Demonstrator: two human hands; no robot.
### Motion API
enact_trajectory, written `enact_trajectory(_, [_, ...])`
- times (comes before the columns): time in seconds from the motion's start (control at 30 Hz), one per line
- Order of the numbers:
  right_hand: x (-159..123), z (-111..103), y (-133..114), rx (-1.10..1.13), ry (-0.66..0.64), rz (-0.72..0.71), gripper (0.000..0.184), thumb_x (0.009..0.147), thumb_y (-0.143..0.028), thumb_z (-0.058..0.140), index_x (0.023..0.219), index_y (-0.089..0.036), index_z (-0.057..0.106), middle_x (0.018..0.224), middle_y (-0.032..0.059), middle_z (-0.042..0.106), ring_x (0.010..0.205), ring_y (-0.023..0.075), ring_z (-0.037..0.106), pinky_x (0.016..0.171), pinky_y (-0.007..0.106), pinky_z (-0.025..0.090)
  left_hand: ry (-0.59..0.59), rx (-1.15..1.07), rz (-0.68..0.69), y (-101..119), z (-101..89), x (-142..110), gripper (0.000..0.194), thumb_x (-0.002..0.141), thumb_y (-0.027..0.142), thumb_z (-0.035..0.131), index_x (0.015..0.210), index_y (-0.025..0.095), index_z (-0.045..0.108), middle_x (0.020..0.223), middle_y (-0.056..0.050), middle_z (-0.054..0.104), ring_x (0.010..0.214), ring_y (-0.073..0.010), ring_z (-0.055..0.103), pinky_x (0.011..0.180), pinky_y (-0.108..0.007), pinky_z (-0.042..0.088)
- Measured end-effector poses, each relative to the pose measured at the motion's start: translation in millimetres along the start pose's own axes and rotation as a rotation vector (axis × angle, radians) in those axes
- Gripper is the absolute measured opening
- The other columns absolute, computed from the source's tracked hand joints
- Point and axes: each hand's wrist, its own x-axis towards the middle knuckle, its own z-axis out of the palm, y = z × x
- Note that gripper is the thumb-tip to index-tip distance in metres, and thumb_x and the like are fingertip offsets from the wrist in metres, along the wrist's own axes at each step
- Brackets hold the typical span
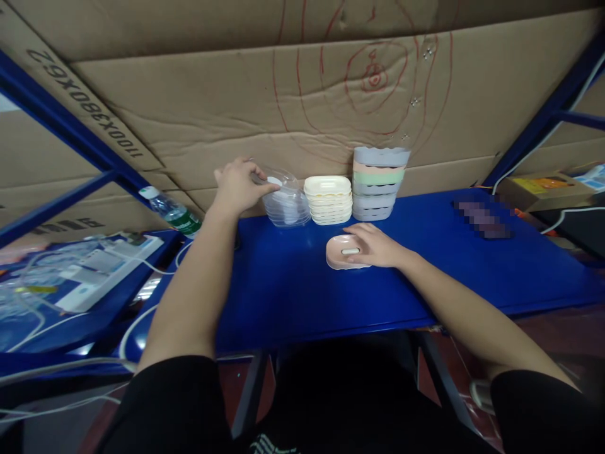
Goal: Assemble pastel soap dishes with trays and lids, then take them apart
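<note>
At the stack of clear plastic lids (287,208), my left hand (243,183) pinches the uppermost clear lid by its left edge, thumb and fingers closed on it. That lid looks tilted above the others. My right hand (375,244) grips the right side of a pink soap dish (338,257), which rests on the blue table. A small white oblong part shows inside the dish. Behind it stand a stack of cream trays (329,205) and a taller stack of grey, pink and green dishes (380,183).
A cardboard wall (212,113) with red rings closes off the back of the blue table (283,296). A water bottle (177,214) leans at the left, near white cables and a power strip (101,277). A blurred dark object (482,217) and a cardboard box (534,192) lie right.
</note>
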Motion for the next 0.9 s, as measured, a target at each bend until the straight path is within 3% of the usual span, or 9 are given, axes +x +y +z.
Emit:
enact_trajectory(0.23, [-2, -4, 4, -0.020, -0.083, -0.064, 0.102, 0.082, -0.085, 0.079, 0.162, -0.025, 0.060, 0.155, 0.0184, 0.066, 0.144, 0.0462, 0.060, 0.120, 0.068, 0.049, -0.157, 0.065, -0.025, 11, 19.5, 6, 0.048, 0.085, 0.060, 0.081, 0.116, 0.024, 0.076, 0.137, -0.015, 0.074, 0.137, -0.0471, 0.062, 0.117, -0.063, 0.035])
enact_trajectory(0.4, [-2, -2, 7, -0.024, -0.148, -0.050, 0.113, 0.072, -0.085, 0.087, 0.164, -0.026, 0.059, 0.162, 0.0177, 0.059, 0.148, 0.0452, 0.057, 0.124, 0.063, 0.049, -0.122, -0.007, 0.002, 2, 28.4, 2, 0.057, 0.083, 0.063, 0.078, 0.127, 0.027, 0.076, 0.150, -0.017, 0.068, 0.142, -0.0482, 0.059, 0.121, -0.067, 0.033])
enact_trajectory(0.6, [-3, -1, 6, -0.008, -0.146, -0.027, 0.106, 0.072, -0.067, 0.096, 0.163, -0.026, 0.060, 0.163, 0.0181, 0.058, 0.150, 0.0439, 0.057, 0.125, 0.062, 0.048, 0.021, -0.092, -0.001, 0, 35.8, -12, 0.079, 0.081, 0.068, 0.079, 0.147, 0.026, 0.065, 0.171, -0.020, 0.048, 0.160, -0.0505, 0.039, 0.129, -0.070, 0.026])
enact_trajectory(0.73, [-3, -2, 7, 0.003, -0.107, -0.013, 0.097, 0.074, -0.064, 0.095, 0.157, -0.025, 0.066, 0.163, 0.0183, 0.059, 0.149, 0.0446, 0.058, 0.123, 0.065, 0.049, 0.268, -0.178, 0.031, 24, 48.4, -45, 0.072, 0.092, 0.065, 0.070, 0.150, 0.026, 0.058, 0.169, -0.019, 0.049, 0.161, -0.0450, 0.038, 0.132, -0.065, 0.023])
enact_trajectory(0.8, [-3, -1, 8, 0.018, -0.079, -0.001, 0.095, 0.072, -0.067, 0.096, 0.154, -0.025, 0.069, 0.163, 0.0191, 0.060, 0.150, 0.0449, 0.058, 0.123, 0.066, 0.049, 0.318, -0.238, 0.112, 41, 60.7, -72, 0.059, 0.095, 0.062, 0.066, 0.143, 0.027, 0.062, 0.162, -0.016, 0.057, 0.157, -0.0427, 0.044, 0.132, -0.065, 0.025])
enact_trajectory(0.9, [-3, -1, 9, 0.078, -0.034, -0.002, 0.093, 0.072, -0.070, 0.095, 0.150, -0.025, 0.071, 0.159, 0.0187, 0.062, 0.148, 0.0429, 0.060, 0.124, 0.065, 0.049, 0.131, -0.366, 0.372, 60, 84.7, -112, 0.054, 0.093, 0.065, 0.071, 0.134, 0.031, 0.068, 0.154, -0.013, 0.065, 0.149, -0.0422, 0.055, 0.129, -0.066, 0.031])
